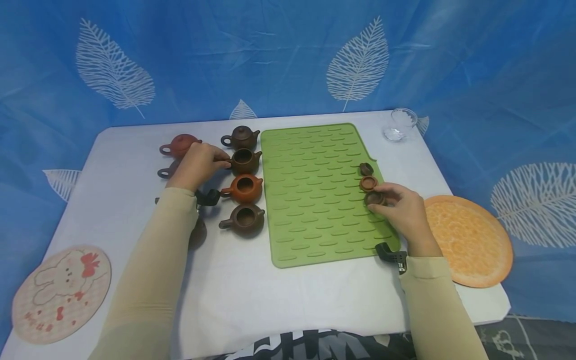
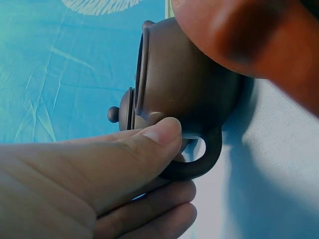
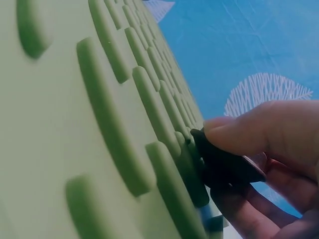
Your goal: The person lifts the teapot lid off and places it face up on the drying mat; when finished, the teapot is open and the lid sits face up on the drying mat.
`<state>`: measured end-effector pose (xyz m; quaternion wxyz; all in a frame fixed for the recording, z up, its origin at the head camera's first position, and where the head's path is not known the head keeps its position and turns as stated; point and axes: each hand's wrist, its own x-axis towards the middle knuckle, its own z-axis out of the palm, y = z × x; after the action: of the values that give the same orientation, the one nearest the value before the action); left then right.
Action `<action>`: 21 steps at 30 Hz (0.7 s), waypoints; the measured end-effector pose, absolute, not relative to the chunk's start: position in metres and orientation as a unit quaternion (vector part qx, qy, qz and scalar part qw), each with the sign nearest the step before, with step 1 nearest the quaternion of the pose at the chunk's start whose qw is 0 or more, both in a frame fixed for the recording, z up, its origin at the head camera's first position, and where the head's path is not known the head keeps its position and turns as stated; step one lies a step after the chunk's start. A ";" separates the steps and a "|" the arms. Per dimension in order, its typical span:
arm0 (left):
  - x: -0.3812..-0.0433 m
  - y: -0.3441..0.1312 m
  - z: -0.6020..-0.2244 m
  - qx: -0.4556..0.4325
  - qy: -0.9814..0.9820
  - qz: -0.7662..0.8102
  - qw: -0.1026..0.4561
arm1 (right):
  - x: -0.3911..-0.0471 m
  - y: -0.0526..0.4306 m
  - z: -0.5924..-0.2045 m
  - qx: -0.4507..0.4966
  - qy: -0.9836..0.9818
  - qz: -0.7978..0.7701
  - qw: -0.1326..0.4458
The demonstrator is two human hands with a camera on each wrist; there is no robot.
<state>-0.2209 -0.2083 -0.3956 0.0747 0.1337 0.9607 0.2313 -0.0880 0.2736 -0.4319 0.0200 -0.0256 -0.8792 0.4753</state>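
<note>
My left hand [image 1: 198, 164] pinches the handle of a dark brown lidless teapot [image 1: 243, 162], which stands in a column just left of the green mat [image 1: 310, 200]. In the left wrist view, thumb and fingers close around the upper part of that handle. My right hand [image 1: 403, 210] pinches a small dark teapot lid [image 1: 373, 199] over the mat's right edge; in the right wrist view the dark lid [image 3: 224, 159] is tilted near the mat's ridges. Above it in the head view lie a reddish-brown lid [image 1: 368, 183] and another dark lid [image 1: 366, 169].
In the same column are a lidded dark teapot [image 1: 242, 137], an open orange-brown teapot [image 1: 245, 188] and an open brown one [image 1: 245, 220]. A red teapot [image 1: 182, 145] stands farther left. A glass cup [image 1: 398, 125], a bread-patterned round mat [image 1: 468, 240] and a rabbit mat [image 1: 63, 295] lie around.
</note>
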 end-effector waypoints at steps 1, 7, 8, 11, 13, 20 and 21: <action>-0.221 -0.208 -0.396 0.133 0.961 0.231 0.075 | -0.088 0.273 -0.432 -0.027 -0.880 0.474 0.021; -0.220 -0.208 -0.396 0.131 0.961 0.233 0.076 | -0.088 0.272 -0.432 -0.033 -0.879 0.476 0.019; -0.220 -0.208 -0.396 0.130 0.961 0.233 0.076 | -0.088 0.271 -0.432 -0.030 -0.878 0.478 0.018; -0.220 -0.208 -0.395 0.129 0.961 0.232 0.077 | -0.089 0.267 -0.432 -0.016 -0.872 0.490 0.015; -0.220 -0.208 -0.395 0.131 0.961 0.231 0.075 | -0.089 0.264 -0.431 -0.007 -0.869 0.495 0.010; -0.220 -0.208 -0.395 0.135 0.961 0.233 0.070 | -0.090 0.258 -0.435 0.009 -0.866 0.499 -0.005; -0.220 -0.208 -0.395 0.135 0.961 0.232 0.070 | -0.090 0.258 -0.435 0.011 -0.866 0.501 -0.007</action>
<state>-0.2200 -0.2079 -0.3951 0.0700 0.1354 0.9606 0.2324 -0.0903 0.2579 -0.4353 -0.0067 0.0112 -0.8656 0.5006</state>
